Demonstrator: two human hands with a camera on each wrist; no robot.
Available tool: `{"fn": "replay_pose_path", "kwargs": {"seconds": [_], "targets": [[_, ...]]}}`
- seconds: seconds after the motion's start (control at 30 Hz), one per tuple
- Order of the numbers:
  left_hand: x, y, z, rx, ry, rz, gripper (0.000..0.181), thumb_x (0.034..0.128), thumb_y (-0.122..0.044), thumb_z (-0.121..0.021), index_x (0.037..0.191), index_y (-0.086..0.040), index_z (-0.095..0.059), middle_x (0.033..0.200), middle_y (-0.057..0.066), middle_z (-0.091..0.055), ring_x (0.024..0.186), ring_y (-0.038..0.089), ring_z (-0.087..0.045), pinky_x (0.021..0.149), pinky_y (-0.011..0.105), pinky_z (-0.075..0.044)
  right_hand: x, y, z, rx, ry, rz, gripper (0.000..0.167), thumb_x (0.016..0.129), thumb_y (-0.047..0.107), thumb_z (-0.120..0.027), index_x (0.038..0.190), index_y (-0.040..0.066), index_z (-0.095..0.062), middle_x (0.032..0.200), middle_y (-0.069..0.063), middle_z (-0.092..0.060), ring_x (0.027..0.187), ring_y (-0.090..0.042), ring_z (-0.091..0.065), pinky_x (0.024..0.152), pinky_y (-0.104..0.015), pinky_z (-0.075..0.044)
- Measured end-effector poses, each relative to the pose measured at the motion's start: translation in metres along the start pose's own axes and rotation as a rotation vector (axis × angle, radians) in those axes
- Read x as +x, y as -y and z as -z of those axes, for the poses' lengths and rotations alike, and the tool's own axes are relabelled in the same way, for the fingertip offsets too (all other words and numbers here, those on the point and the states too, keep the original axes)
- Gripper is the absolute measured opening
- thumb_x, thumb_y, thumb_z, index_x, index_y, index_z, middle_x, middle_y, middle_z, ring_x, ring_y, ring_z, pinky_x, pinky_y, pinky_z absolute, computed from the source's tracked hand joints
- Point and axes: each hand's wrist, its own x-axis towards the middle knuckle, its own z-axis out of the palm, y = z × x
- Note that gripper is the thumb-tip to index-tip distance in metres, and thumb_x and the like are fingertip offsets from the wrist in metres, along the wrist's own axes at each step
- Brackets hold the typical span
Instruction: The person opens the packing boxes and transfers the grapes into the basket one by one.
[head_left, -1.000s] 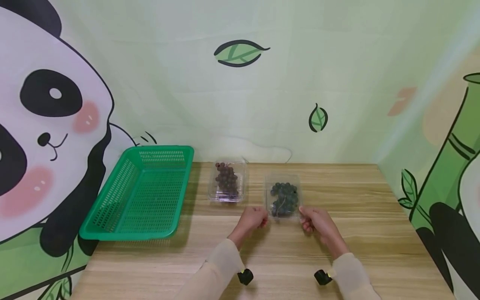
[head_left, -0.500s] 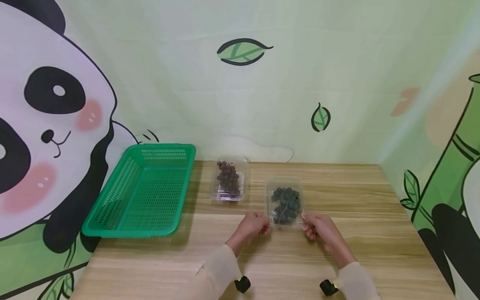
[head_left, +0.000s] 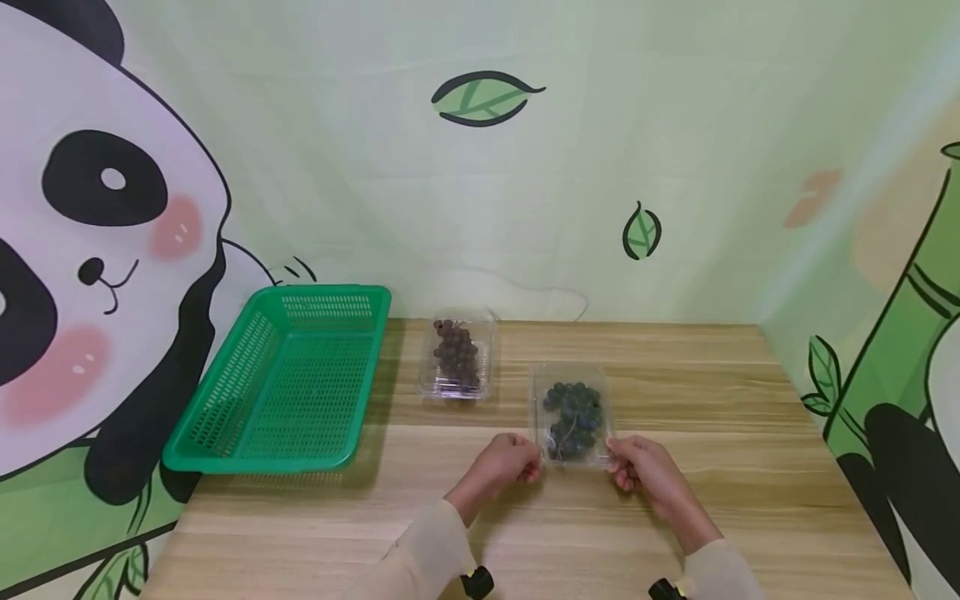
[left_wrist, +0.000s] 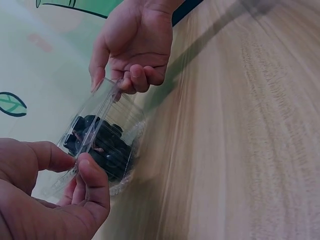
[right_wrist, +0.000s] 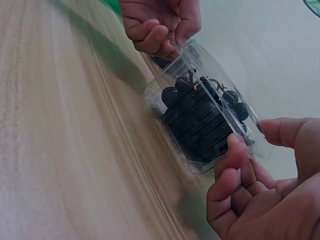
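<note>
So, left hand (head_left: 504,458), right hand (head_left: 648,468) pinched clear box (head_left: 537,410) at near corners; dark grapes (head_left: 576,417) inside, lid (right_wrist: 220,65) seemed still on.

1. Clear rectangular lidded box (head_left: 572,372) of thin, glossy plastic, its walls ribbed.
2. Blue-black round grapes (right_wrist: 197,122) inside it: smooth skins, faint shine.
3. Clear rectangular box with dark red grapes (head_left: 486,358): glossy plastic, bright glints.
4. Green rectangular perforated basket (head_left: 368,379): plastic, slight sheen.
5. Light-brown tabletop (head_left: 697,400): wood-grained, smooth-looking.
6. Pale-green printed backdrop (head_left: 570,158): matt, cloth-like, lightly creased.
7. Cream sleeves (head_left: 431,542): matt cloth.
</note>
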Motion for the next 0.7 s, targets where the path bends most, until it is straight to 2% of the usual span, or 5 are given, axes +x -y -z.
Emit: {"fn": "replay_pose_path", "kwargs": {"seconds": [0.23, 0.43, 0.7], "targets": [[-0.008, 0.004, -0.002, 0.014, 0.013, -0.006, 0.026, 0.0893, 0.002, -0.056, 0.067, -0.010, -0.053, 0.064, 0.003, -0.058, 0.056, 0.011, -0.051, 0.057, 0.024, -0.045, -0.008, 0.000, 0.002, -0.026, 0.036, 0.001, 0.026, 0.105, 0.020, -0.058, 0.087, 0.001, -0.059, 0.072, -0.003, -0.059, 0.059, -0.011, -0.053, 0.055, -0.023, -0.045], [-0.015, 0.007, -0.004, 0.001, 0.038, -0.016, 0.026, 0.0885, 0.003, -0.055, 0.066, -0.010, -0.051, 0.064, 0.002, -0.056, 0.055, 0.012, -0.049, 0.056, 0.024, -0.043, -0.015, -0.003, 0.004, -0.034, 0.072, -0.024, 0.023, 0.104, 0.023, -0.059, 0.091, 0.003, -0.058, 0.073, -0.002, -0.059, 0.060, -0.011, -0.053, 0.056, -0.023, -0.045], [-0.022, 0.008, -0.002, 0.013, 0.049, 0.012, 0.015, 0.0868, 0.001, -0.057, 0.077, -0.009, -0.051, 0.073, 0.005, -0.061, 0.059, 0.012, -0.054, 0.056, 0.023, -0.045, -0.021, -0.006, 0.007, -0.025, 0.136, -0.028, 0.027, 0.105, 0.026, -0.059, 0.084, 0.009, -0.057, 0.072, -0.001, -0.060, 0.061, -0.011, -0.054, 0.057, -0.024, -0.047]]}}
